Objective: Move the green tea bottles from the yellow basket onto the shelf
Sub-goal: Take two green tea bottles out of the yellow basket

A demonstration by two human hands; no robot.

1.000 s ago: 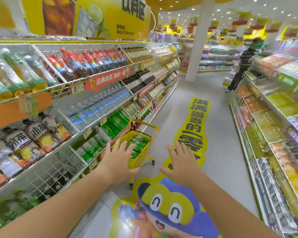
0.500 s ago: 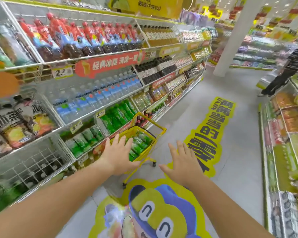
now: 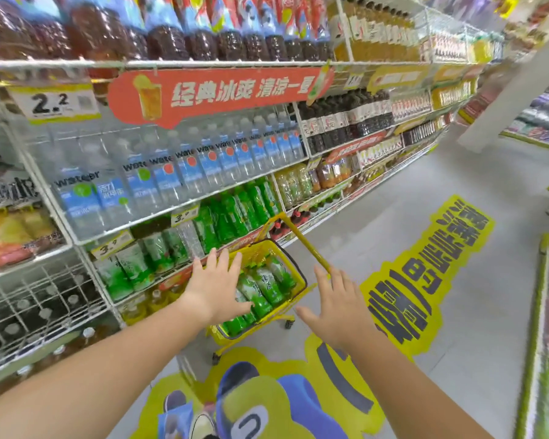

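Observation:
A yellow wheeled basket [image 3: 298, 274] stands on the floor beside the drinks shelving, its handle raised. Several green tea bottles [image 3: 265, 288] lie inside it. My left hand [image 3: 214, 285] hovers over the basket's near left side with fingers spread, holding nothing. My right hand [image 3: 338, 304] is just right of the basket near the handle, fingers spread and empty. The low shelf [image 3: 184, 274] behind the basket holds green tea bottles [image 3: 130, 267] of the same kind.
White wire shelves run along the left with water bottles [image 3: 184, 172] above and dark green bottles [image 3: 235, 210]. A yellow floor sticker [image 3: 425, 264] marks the grey aisle. Another rack edge [image 3: 545, 343] is at the right.
The view has come closer and tilted down toward the basket. Both hands have reached forward, the left now over the bottles in the basket, the right beside its handle.

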